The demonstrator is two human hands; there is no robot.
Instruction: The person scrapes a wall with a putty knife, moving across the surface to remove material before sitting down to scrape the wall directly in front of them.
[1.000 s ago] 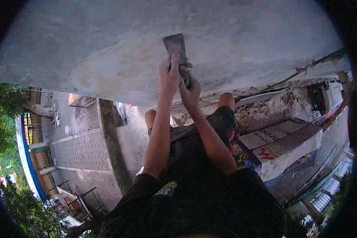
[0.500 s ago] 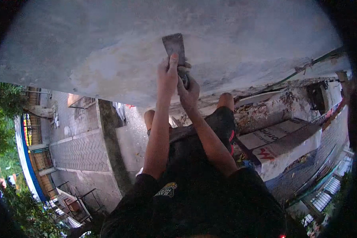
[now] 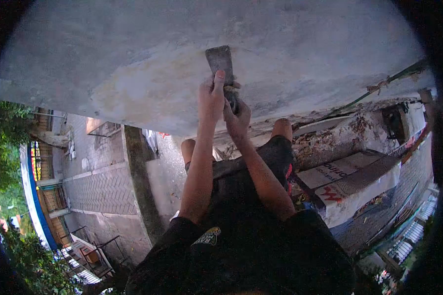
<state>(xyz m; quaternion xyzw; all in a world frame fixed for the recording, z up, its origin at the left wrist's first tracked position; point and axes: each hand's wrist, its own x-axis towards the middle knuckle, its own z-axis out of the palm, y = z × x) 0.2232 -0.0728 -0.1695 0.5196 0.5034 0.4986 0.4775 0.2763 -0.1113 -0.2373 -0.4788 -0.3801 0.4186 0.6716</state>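
In front of me is a grey plastered wall (image 3: 305, 44) with a paler, yellowish patch (image 3: 142, 86) on it. A putty knife (image 3: 220, 60) with a broad, dusty grey blade overlaps the right part of that patch, its wide edge pointing up. My left hand (image 3: 211, 101) grips the lower blade, the thumb lying flat along its face and fingertips showing at the far side. Just below, my right hand (image 3: 238, 120) is closed around the dark handle, most of which its fingers hide.
A dark cable (image 3: 354, 101) runs along the wall's lower right edge. Below it, rubble (image 3: 330, 140) lies beside a printed cardboard box (image 3: 349, 172). To the left are a paved floor (image 3: 101, 189), a concrete curb (image 3: 140, 172) and a wooden rack (image 3: 91, 255). Trees (image 3: 7, 147) stand at far left.
Both hands and the putty knife have shifted slightly down and right in view, still held the same way. The background has shifted a little as well.
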